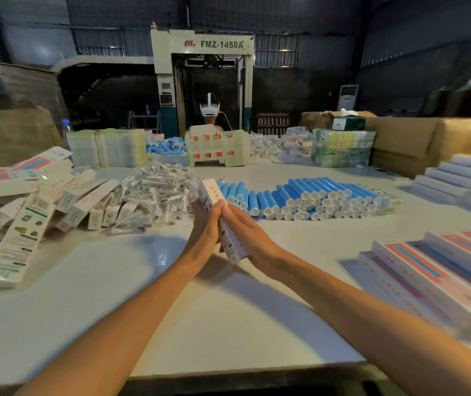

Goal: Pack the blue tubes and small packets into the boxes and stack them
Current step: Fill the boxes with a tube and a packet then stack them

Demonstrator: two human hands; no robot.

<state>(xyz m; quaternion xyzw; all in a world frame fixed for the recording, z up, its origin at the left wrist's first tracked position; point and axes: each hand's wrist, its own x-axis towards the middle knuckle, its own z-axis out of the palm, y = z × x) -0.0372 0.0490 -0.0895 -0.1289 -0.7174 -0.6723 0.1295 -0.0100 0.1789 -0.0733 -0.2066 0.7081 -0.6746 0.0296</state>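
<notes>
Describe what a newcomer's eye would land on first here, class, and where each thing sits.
Centre frame, the left hand and right hand press a slim white box between flat palms above the table. Behind it to the right lies a stack of blue tubes; to the left, a heap of clear small packets beside tumbled white boxes.

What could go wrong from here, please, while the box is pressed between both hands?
1. The box is only squeezed between the flat left hand and right hand, not gripped, so it may slip onto the table.
2. Hard squeezing could dent its thin walls.
3. The blue tubes lie stacked loose just behind the hands; a bump might send some rolling.
</notes>
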